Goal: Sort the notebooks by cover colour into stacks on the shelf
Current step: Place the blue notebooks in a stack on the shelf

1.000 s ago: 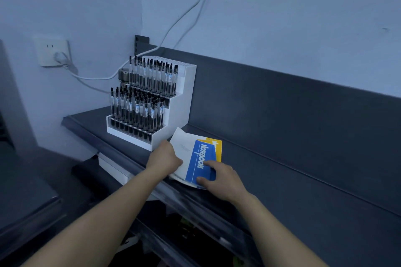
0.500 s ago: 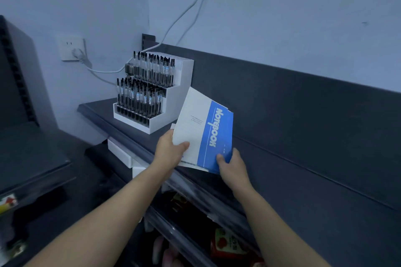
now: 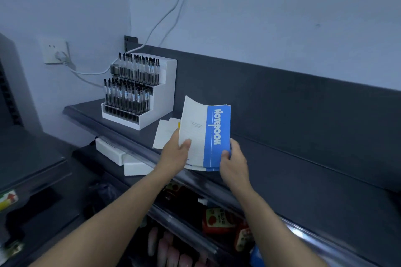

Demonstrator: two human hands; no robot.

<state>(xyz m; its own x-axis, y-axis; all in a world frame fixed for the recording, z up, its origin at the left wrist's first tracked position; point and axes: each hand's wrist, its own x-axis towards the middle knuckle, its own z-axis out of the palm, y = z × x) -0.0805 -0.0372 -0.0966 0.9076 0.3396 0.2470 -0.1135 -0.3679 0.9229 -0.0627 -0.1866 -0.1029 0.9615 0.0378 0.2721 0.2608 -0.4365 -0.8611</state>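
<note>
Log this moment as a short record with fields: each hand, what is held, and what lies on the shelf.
left hand: grips the white side of the blue notebook, thumb on its cover
right hand: pinches its lower blue corner
held item: upright over the front edge of the shelf, top corner curling
on shelf: white-and-yellow notebook lying flat, beside the pen rack

Yellow notebook largely behind the blue notebook.
</note>
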